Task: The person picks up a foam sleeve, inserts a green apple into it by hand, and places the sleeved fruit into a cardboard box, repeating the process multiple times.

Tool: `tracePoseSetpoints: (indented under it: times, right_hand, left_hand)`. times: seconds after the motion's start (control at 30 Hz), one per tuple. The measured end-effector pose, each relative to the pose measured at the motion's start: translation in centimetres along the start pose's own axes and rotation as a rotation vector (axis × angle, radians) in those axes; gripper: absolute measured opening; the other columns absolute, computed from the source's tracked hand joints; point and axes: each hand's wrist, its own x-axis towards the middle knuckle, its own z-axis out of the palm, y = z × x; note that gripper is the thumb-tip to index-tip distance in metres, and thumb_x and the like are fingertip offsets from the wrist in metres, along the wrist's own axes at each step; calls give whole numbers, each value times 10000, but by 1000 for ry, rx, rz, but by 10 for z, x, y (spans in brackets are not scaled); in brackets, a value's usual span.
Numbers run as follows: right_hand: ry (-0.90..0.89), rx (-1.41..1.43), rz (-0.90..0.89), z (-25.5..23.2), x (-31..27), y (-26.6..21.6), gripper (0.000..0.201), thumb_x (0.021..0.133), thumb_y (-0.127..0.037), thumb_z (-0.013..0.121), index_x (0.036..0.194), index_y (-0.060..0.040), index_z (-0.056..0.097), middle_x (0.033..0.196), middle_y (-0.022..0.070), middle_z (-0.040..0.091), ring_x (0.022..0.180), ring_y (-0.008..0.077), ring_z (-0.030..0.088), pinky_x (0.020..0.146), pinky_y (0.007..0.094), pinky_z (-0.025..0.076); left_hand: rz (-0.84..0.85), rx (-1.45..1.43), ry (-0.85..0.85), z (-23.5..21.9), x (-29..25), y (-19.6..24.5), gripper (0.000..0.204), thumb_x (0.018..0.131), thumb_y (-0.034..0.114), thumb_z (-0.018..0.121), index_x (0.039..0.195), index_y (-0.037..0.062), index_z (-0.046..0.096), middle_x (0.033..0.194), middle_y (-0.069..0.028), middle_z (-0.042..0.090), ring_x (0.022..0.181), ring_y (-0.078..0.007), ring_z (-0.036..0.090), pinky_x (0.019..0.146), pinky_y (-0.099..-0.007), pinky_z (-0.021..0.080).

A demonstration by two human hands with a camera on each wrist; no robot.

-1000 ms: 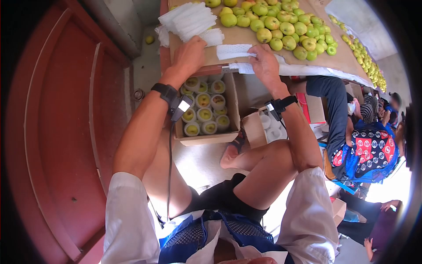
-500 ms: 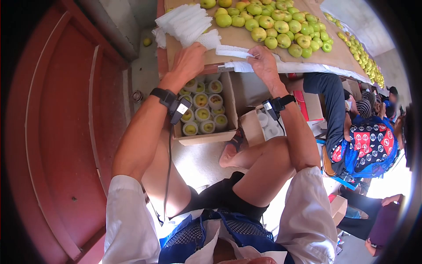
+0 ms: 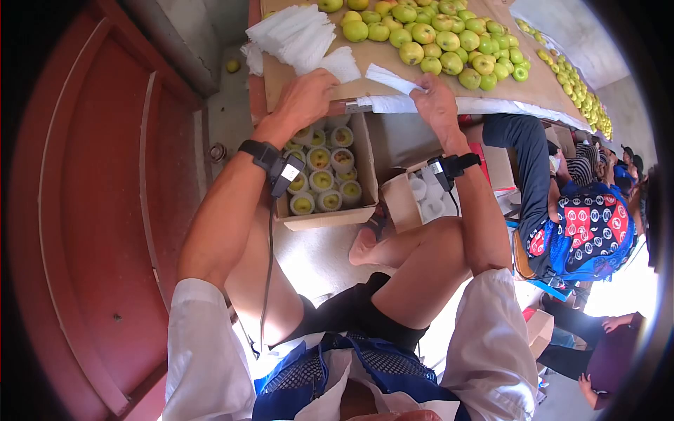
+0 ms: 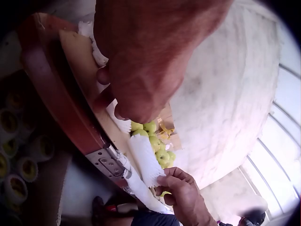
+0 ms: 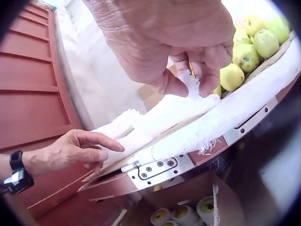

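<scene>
One white foam net sleeve point(image 3: 393, 78) lies flattened, its right end pinched between the thumb and fingers of my right hand point(image 3: 437, 105). The right wrist view shows that pinch on the sleeve end point(image 5: 192, 84). My left hand point(image 3: 303, 98) is at the table's near edge, beside another flat sleeve point(image 3: 340, 64), holding nothing that shows; its fingers are extended in the right wrist view point(image 5: 77, 153). Behind it lies a stack of white sleeves point(image 3: 295, 35). Green-yellow apples point(image 3: 449, 42) are heaped behind my right hand.
Below the table edge stands a cardboard box point(image 3: 330, 219) of apples in foam nets. A smaller box point(image 3: 401, 203) with white foam pieces is right of it. A red door point(image 3: 98, 210) is at left; other people sit at right, one near a patterned backpack point(image 3: 586, 231).
My right hand has moved slightly right with the sleeve, which now slants away from the table edge. My left hand has shifted slightly right.
</scene>
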Motion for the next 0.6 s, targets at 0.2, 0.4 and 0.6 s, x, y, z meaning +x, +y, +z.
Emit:
tracePoseSetpoints:
  times: [0.2,0.4,0.6]
  right_hand:
    - [-21,136,-9,5,4,2,264,824,-209,711,1027,-44,678,959,164,737,915,332,708,840,398,535]
    - [-46,343,37,14,10,3,237,838,-161,725,1015,-14,664,898,139,727,818,249,692,788,361,538]
    - [-130,535,82,11,8,-8,212,847,-135,716,998,1,657,865,107,696,719,174,662,643,308,503]
  left_hand:
    - [-50,-68,-8,-5,-6,2,208,934,79,597,1110,49,704,1112,-135,690,1002,-344,662,882,-408,516]
    - [45,-27,-44,-4,-12,8,213,928,66,603,1129,52,673,1143,-127,665,1025,-383,633,883,-434,516]
    - [45,-26,-42,-4,-17,11,233,929,52,598,1156,37,647,1165,-135,648,1023,-393,626,890,-436,515]
